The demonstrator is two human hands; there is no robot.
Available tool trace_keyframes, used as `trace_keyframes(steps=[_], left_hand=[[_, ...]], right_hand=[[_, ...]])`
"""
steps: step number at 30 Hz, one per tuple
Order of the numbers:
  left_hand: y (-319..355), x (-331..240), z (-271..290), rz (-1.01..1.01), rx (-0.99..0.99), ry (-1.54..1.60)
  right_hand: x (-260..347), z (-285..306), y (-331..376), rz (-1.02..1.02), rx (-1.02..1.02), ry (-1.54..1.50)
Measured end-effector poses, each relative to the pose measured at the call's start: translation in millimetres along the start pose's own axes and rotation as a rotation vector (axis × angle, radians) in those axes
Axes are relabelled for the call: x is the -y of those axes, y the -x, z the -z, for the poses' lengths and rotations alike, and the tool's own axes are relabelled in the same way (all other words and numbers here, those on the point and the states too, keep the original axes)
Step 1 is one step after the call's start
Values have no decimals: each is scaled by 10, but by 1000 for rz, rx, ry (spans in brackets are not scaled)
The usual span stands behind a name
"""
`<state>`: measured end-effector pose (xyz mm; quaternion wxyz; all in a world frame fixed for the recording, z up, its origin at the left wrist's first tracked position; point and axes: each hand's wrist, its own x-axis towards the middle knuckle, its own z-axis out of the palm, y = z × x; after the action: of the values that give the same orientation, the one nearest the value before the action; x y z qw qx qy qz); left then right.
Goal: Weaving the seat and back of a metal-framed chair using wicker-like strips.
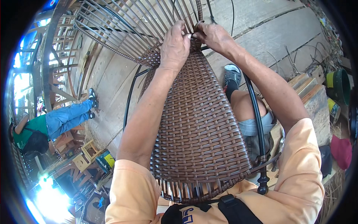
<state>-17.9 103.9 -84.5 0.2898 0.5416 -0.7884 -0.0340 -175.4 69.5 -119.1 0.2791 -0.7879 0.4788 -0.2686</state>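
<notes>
A brown woven wicker chair [201, 123] on a black metal frame lies in front of me, its closely woven panel toward my lap. At the far, narrow end of this panel my two hands work close together. My right hand [216, 36] is closed, thumb and fingers pinching a brown wicker strand [199, 26] that curls at the edge. Just left of it, my left hand [175, 48] is closed, with thumb and bent fingertips against the weave. What its fingertips hold is hidden. Beyond them spread the chair's bare brown ribs [123, 22].
A black frame leg [255, 112] runs along the right side, by my bent knee [248, 106]. Loose strands lie on the plank floor [272, 33]. Wood blocks [305, 89] and a dark green bucket [339, 86] stand right. Another person in jeans [69, 117] is at left.
</notes>
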Motion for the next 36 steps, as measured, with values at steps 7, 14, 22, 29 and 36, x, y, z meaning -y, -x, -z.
trace_keyframes(steps=[7, 14, 22, 29, 36], left_hand=[[42, -76, -81, 85, 30, -80], [34, 44, -174, -81, 6, -116], [134, 148, -137, -134, 39, -142], [158, 89, -205, -145, 1, -148], [148, 1, -194, -130, 7, -165]], right_hand=[[-135, 186, -25, 230, 6, 154], [-109, 110, 48, -154, 127, 17], [-527, 1235, 942, -193, 337, -502], [-2211, 2313, 2852, -837, -498, -1291], [-2790, 2061, 2410, -1196, -337, -319]])
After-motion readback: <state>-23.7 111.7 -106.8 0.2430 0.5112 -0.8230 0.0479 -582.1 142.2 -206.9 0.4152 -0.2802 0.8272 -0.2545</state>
